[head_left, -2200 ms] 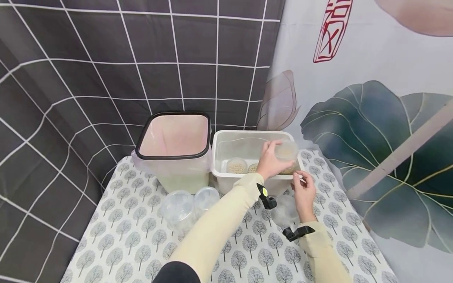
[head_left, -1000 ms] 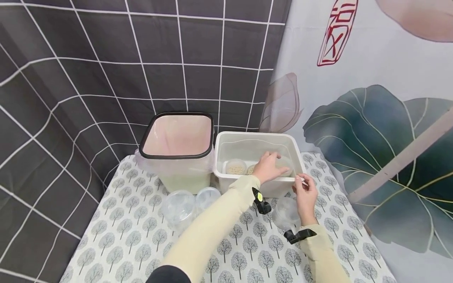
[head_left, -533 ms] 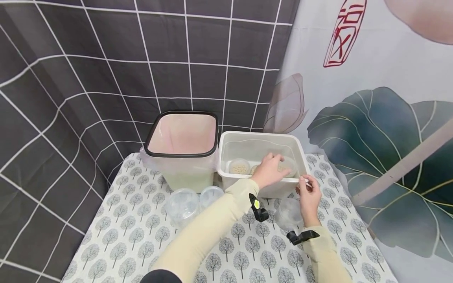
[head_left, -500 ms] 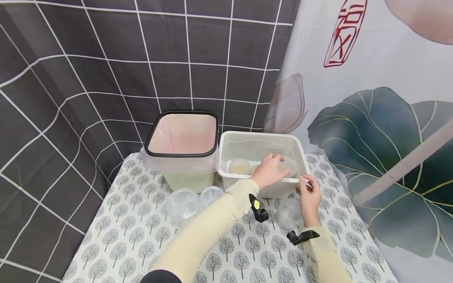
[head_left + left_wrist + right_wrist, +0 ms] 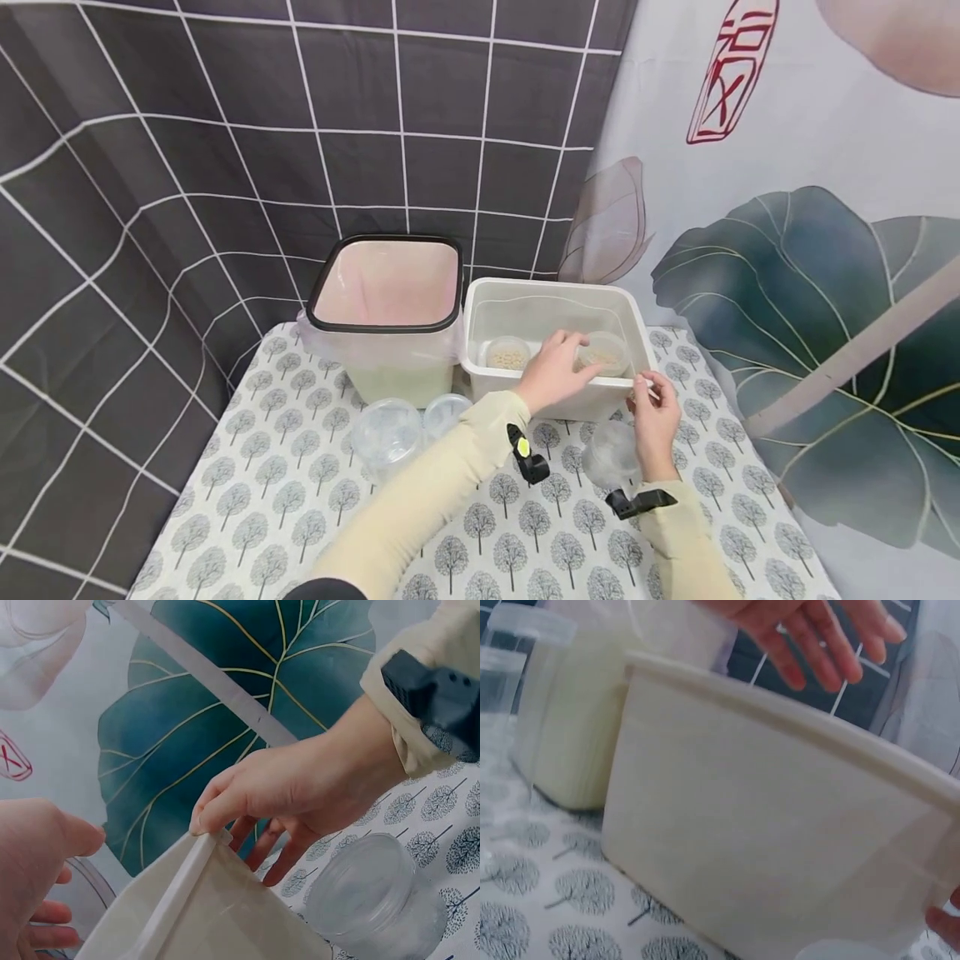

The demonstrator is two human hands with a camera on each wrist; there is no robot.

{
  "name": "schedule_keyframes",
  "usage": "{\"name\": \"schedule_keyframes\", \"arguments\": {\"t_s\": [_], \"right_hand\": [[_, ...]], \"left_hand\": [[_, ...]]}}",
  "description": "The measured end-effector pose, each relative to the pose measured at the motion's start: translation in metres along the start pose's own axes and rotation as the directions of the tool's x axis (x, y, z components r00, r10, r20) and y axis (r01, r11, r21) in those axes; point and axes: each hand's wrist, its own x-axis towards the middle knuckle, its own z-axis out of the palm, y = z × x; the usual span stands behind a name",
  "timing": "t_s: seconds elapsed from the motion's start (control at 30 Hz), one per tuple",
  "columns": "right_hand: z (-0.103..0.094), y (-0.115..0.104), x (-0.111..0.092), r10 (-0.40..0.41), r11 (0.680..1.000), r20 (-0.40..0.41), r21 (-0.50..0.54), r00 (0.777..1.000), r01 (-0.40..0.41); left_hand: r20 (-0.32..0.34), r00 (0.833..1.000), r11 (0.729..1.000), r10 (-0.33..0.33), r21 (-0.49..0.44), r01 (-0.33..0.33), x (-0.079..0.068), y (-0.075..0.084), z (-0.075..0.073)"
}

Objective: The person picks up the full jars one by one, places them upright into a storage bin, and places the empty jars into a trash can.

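My left hand reaches over the front of a white plastic bin, fingers loosely extended and holding nothing. Just right of those fingers sits a round clear plastic tub inside the bin, pale bits showing in it. Another clear tub of pale, bean-like pieces stands at the bin's left. At the front right corner, my right hand pinches the rim between thumb and fingers; the left wrist view shows this right hand on the corner. In the right wrist view the left hand hovers above the rim.
A black-rimmed trash can with a pinkish liner stands left of the bin. Clear plastic containers are on the tree-print tablecloth in front of it. One more clear container lies beside my right wrist. Hanging cloths enclose the back.
My left hand lowered a clear tub into the bin, let it go and drew back leftward, uncovering it. My right hand stays at the bin's corner. The head view shifted slightly.
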Motion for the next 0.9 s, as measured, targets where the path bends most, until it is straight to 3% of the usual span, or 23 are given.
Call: {"name": "schedule_keyframes", "arguments": {"t_s": [0.03,0.1,0.27,0.33,0.53,0.77,0.9], "right_hand": [[0.002,-0.005,-0.002,0.018,1.0,0.013,0.023,1.0,-0.018],[0.003,0.008,0.004,0.027,0.999,-0.005,-0.035,1.0,-0.027],[0.007,-0.016,-0.009,0.08,0.994,0.034,-0.072,0.996,-0.078],[0.008,-0.031,-0.016,0.113,0.99,0.032,-0.093,0.993,-0.109],[0.009,-0.088,-0.048,0.069,0.979,0.028,-0.193,0.997,-0.062],[-0.002,-0.096,-0.065,0.018,0.952,0.042,-0.306,0.999,-0.005],[-0.006,-0.094,-0.072,-0.026,0.939,0.058,-0.342,0.998,0.044]], "left_hand": [[-0.003,1.0,1.0,-0.001,0.002,0.001,-0.002,-0.002,-0.002],[-0.009,1.0,1.0,-0.001,0.003,0.001,-0.005,-0.004,-0.006],[-0.029,1.0,1.0,0.009,-0.011,-0.01,-0.014,-0.007,-0.017],[-0.044,0.999,1.0,0.019,-0.021,-0.02,-0.018,-0.008,-0.021],[-0.108,0.991,0.996,0.084,-0.017,-0.086,-0.027,-0.011,-0.036],[-0.219,0.963,0.987,0.16,0.052,-0.152,-0.039,-0.018,-0.063],[-0.297,0.931,0.977,0.212,0.094,-0.192,-0.046,-0.024,-0.077]]}}
